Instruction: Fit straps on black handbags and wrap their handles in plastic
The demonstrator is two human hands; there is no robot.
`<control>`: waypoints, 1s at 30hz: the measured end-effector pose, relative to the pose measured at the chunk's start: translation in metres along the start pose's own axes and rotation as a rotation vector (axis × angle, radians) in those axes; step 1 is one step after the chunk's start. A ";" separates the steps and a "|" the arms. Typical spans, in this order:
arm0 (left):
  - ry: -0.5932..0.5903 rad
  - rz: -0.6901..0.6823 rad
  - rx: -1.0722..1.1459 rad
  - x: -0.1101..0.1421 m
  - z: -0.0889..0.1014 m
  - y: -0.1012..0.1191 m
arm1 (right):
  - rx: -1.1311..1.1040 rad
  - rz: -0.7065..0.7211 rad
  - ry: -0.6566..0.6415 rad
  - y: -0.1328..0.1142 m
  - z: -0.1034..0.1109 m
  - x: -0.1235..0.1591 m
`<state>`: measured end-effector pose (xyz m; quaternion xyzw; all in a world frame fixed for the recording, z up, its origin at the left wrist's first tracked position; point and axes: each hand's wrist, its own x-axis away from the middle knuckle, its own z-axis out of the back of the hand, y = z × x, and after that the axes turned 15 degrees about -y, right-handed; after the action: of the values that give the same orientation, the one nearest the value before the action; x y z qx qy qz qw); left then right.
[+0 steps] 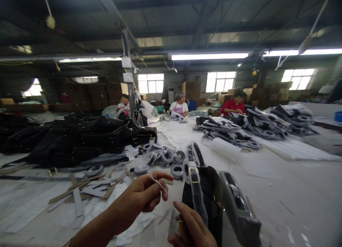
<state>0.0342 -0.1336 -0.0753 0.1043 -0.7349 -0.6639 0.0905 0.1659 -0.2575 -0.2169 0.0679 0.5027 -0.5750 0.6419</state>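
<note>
My left hand [141,197] is closed in a pinch on the upper end of a thin pale string [161,187]. My right hand [191,227], low in the view, pinches the string's lower end together with a small clear tag [172,224]. Just right of my hands stands a black bag [205,200] with a wrapped strap and a gold buckle [194,175] draped over it. A grey tape dispenser [237,207] sits beside the bag on the white table [280,190].
Rolled straps in clear wrap [162,158] lie beyond my hands, with cardboard strips and paper scraps [85,190] to the left. Black bags [77,140] pile up at left, wrapped items [256,127] at right. Three people sit at the table's far end.
</note>
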 end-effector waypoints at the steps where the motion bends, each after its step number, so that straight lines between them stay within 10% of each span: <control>1: -0.001 -0.011 0.043 -0.001 -0.004 0.002 | 0.002 -0.002 -0.016 0.001 0.001 -0.001; 8: -0.043 -0.075 0.217 -0.014 -0.026 0.009 | -0.053 0.115 -0.196 -0.002 0.016 -0.010; 30: 0.015 -0.034 0.084 -0.024 -0.042 0.014 | -0.703 -0.336 0.057 -0.016 0.029 0.000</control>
<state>0.0687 -0.1663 -0.0573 0.1256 -0.7597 -0.6330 0.0801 0.1690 -0.2822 -0.1949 -0.2232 0.6909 -0.4627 0.5087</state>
